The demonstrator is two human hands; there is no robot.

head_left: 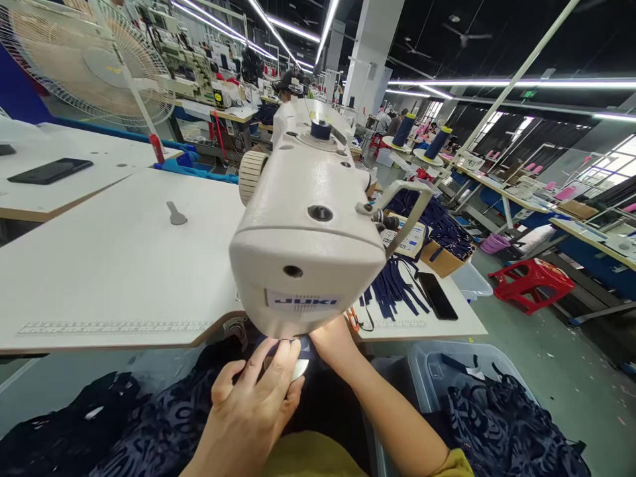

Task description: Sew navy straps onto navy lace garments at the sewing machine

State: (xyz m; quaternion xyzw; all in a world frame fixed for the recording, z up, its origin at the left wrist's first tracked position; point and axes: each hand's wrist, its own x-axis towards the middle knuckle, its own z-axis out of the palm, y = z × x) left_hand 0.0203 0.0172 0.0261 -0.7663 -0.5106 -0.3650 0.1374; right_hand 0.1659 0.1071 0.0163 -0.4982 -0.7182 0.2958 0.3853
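Note:
A cream JUKI sewing machine [308,218] fills the middle of the view, its head hiding the needle area. My left hand [253,404] lies with fingers stretched out flat on dark navy patterned fabric [163,424] just under the machine head. My right hand [332,341] reaches under the head from the right; its fingers are hidden behind the machine. A round metal plate [298,370] shows between the hands.
White table [114,258] to the left, with a black phone [50,171] on the neighbouring table and a fan [94,59] behind. Navy strips [392,288], another phone [437,296] and a cardboard box [442,258] lie right. A bin [422,371] of navy fabric stands lower right, with a red stool [534,281].

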